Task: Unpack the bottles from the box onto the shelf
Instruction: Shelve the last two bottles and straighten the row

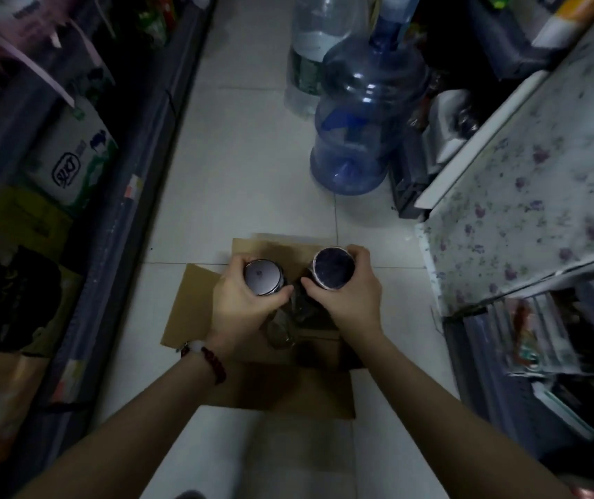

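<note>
An open cardboard box [194,304] lies on the tiled floor of a narrow shop aisle. Above it, my left hand [241,304] grips a bottle with a pale grey lid [263,278]. My right hand [351,295] grips a second bottle with a dark blue lid [334,268]. Both bottles are upright and seen from above, side by side over the box. More glass bottles [281,333] show dimly inside the box between my hands. Shelves [115,196] line the aisle's left side.
A large blue water jug [364,113] and a clear one [317,48] stand on the floor ahead. A counter with a flowered cover [540,181] runs along the right. A white milk carton case [72,156] sits on the left shelf.
</note>
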The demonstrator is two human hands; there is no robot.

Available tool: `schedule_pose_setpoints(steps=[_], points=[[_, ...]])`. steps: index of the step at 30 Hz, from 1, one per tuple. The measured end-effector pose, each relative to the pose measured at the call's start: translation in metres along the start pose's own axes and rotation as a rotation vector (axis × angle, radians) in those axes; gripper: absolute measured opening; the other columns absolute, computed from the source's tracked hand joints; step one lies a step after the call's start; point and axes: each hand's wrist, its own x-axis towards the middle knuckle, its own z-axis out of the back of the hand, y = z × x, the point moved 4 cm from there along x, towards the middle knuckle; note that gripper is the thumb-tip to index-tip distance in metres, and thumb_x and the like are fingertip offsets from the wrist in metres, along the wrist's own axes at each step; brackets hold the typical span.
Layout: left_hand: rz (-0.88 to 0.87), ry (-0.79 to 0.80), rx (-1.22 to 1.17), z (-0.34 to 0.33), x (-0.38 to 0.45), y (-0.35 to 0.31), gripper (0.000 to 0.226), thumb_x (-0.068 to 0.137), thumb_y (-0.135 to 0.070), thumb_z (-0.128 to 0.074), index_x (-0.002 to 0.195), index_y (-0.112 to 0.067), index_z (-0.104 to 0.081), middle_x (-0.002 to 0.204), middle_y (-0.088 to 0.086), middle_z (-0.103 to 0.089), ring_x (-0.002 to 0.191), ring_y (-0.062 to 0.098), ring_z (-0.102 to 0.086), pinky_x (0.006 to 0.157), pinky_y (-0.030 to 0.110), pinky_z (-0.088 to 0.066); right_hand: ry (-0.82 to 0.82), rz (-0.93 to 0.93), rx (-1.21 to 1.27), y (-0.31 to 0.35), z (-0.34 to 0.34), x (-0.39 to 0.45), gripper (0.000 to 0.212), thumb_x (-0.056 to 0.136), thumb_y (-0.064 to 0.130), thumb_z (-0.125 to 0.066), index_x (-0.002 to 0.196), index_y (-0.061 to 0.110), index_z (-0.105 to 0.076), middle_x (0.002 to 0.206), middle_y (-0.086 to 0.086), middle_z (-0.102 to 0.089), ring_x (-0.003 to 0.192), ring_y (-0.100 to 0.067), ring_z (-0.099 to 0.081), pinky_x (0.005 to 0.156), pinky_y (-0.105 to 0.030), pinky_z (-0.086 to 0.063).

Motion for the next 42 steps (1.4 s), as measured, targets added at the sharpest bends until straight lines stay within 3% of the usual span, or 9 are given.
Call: schedule_pose_setpoints(steps=[4, 8, 12, 19, 22, 28, 34, 38, 42], points=[[0.013, 0.019, -0.036, 0.042, -0.015, -0.102, 0.058, 0.064, -0.031, -0.086, 0.110, -0.017, -0.054, 0.105, -0.004, -0.063, 0.098, 0.010, -0.059, 0.083, 0.022, -0.051, -0.015, -0.005, -0.002, 0.094, 0.071, -0.005, 0.065, 0.061, 0.029, -0.089, 0.107, 0.030, -0.042, 0.101, 0.012, -0.055, 0.092, -0.004, -0.053, 0.074, -0.002, -0.040], [-0.029, 0.006, -0.106, 0.093, -0.023, -0.228, 0.057, 0.062, -0.030, -0.087, 0.108, -0.018, -0.056, 0.102, -0.003, -0.066, 0.096, 0.012, -0.062, 0.079, 0.017, -0.050, -0.037, 0.014, 0.059, 0.204, 0.157, -0.008, 0.061, 0.062, 0.029, -0.086, 0.109, 0.028, -0.047, 0.106, 0.009, -0.058, 0.100, -0.010, -0.057, 0.087, -0.026, -0.052], [-0.084, 0.026, -0.192, 0.140, -0.029, -0.367, 0.057, 0.062, -0.027, -0.088, 0.108, -0.021, -0.055, 0.099, -0.012, -0.064, 0.090, -0.004, -0.061, 0.077, 0.015, -0.049, -0.074, 0.062, 0.108, 0.314, 0.246, -0.010, 0.064, 0.059, 0.035, -0.084, 0.112, 0.028, -0.048, 0.104, 0.016, -0.058, 0.101, -0.006, -0.059, 0.089, -0.028, -0.051], [-0.253, 0.114, -0.325, 0.178, -0.021, -0.570, 0.056, 0.063, -0.026, -0.087, 0.109, -0.021, -0.055, 0.099, -0.010, -0.064, 0.090, 0.004, -0.062, 0.078, 0.019, -0.053, -0.219, 0.138, 0.120, 0.459, 0.385, 0.001, 0.062, 0.062, 0.030, -0.088, 0.109, 0.022, -0.049, 0.101, 0.015, -0.059, 0.092, 0.013, -0.056, 0.078, -0.008, -0.044], [-0.372, 0.141, -0.322, 0.184, -0.016, -0.640, 0.056, 0.061, -0.032, -0.087, 0.107, -0.023, -0.056, 0.092, -0.017, -0.061, 0.084, -0.004, -0.059, 0.067, 0.005, -0.045, -0.319, 0.163, 0.109, 0.497, 0.434, 0.004, 0.059, 0.062, 0.028, -0.089, 0.106, 0.022, -0.050, 0.099, 0.016, -0.060, 0.091, 0.011, -0.058, 0.078, -0.012, -0.046], [-0.504, 0.333, -0.385, 0.176, -0.024, -0.749, 0.056, 0.057, -0.035, -0.089, 0.104, -0.028, -0.059, 0.092, -0.017, -0.066, 0.085, -0.001, -0.064, 0.076, 0.022, -0.051, -0.555, 0.151, 0.086, 0.550, 0.514, -0.015, 0.052, 0.061, 0.025, -0.088, 0.101, 0.025, -0.056, 0.092, 0.011, -0.070, 0.086, 0.006, -0.064, 0.075, -0.014, -0.048], [-0.693, 0.533, -0.399, 0.162, -0.073, -0.831, 0.053, 0.062, -0.036, -0.086, 0.107, -0.028, -0.060, 0.085, -0.024, -0.061, 0.080, -0.013, -0.056, 0.064, 0.000, -0.041, -0.825, 0.120, 0.086, 0.581, 0.583, -0.063, 0.053, 0.058, 0.036, -0.088, 0.100, 0.024, -0.059, 0.093, 0.010, -0.072, 0.088, -0.001, -0.068, 0.082, -0.026, -0.054], [-0.754, 0.668, -0.427, 0.155, -0.117, -0.867, 0.053, 0.059, -0.044, -0.085, 0.105, -0.029, -0.062, 0.088, -0.020, -0.066, 0.089, 0.000, -0.063, 0.080, 0.015, -0.049, -0.953, 0.101, 0.080, 0.597, 0.623, -0.110, 0.055, 0.059, 0.036, -0.089, 0.105, 0.023, -0.061, 0.098, 0.009, -0.072, 0.093, -0.004, -0.068, 0.089, -0.032, -0.054], [-0.758, 0.868, -0.535, 0.150, -0.166, -0.902, 0.061, 0.057, -0.041, -0.087, 0.111, -0.025, -0.062, 0.090, -0.011, -0.070, 0.078, -0.005, -0.067, 0.076, 0.016, -0.056, -1.071, 0.077, 0.030, 0.614, 0.662, -0.159, 0.055, 0.059, 0.036, -0.089, 0.105, 0.023, -0.063, 0.099, 0.008, -0.073, 0.094, -0.005, -0.068, 0.091, -0.036, -0.055]])
